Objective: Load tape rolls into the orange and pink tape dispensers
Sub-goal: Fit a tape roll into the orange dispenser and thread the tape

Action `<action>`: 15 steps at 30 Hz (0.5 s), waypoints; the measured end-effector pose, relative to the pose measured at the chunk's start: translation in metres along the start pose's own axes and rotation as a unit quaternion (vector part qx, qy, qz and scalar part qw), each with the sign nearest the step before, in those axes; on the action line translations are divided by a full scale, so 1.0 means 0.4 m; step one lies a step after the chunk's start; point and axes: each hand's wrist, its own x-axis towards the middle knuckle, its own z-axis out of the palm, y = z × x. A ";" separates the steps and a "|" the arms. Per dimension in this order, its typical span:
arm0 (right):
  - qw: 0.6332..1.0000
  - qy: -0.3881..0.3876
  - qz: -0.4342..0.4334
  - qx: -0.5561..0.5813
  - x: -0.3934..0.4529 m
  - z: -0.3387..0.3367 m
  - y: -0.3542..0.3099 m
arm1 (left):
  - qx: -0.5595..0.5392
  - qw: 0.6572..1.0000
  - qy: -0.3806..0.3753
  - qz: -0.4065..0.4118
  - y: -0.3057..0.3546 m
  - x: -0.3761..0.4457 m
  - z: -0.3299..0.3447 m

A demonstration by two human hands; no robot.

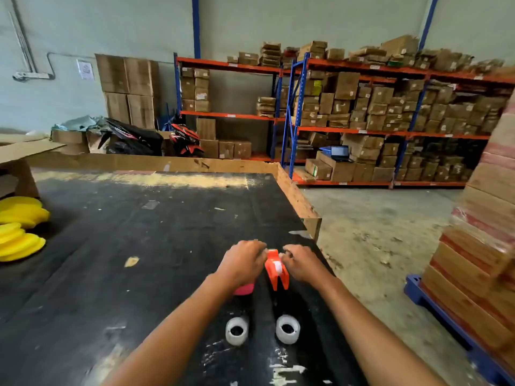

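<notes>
I see both hands on the orange dispenser (pixel 276 270) near the black table's (pixel 139 232) right edge: left hand (pixel 245 261) & right hand (pixel 302 263) each grip a side. Pink dispenser (pixel 244 289) peeks out under left wrist; two tape rolls (pixel 237 330) (pixel 288 328) lie nearer me, apart.

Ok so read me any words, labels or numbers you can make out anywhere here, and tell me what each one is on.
None can be read.
White notice on the wall: print too small and blurred.
Labels on the shelf boxes: too small.
Tags on the orange shelf beams: blurred.
Black and red bag: white lettering, illegible.
Orange dispenser, pink dispenser, two tape rolls: no text visible.
</notes>
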 end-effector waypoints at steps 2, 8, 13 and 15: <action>0.999 -0.024 0.006 0.032 0.008 0.023 0.024 | 0.049 0.998 -0.037 -0.002 0.002 0.006 0.039; 0.996 -0.045 -0.021 0.076 0.005 0.059 0.047 | 0.209 0.975 -0.073 0.033 -0.048 -0.005 0.107; 0.995 -0.026 -0.004 0.093 0.011 0.076 0.049 | 0.236 0.965 -0.106 0.038 -0.035 0.006 0.110; 0.995 -0.017 0.011 0.102 0.009 0.079 0.044 | 0.231 0.965 -0.116 0.033 -0.026 0.008 0.107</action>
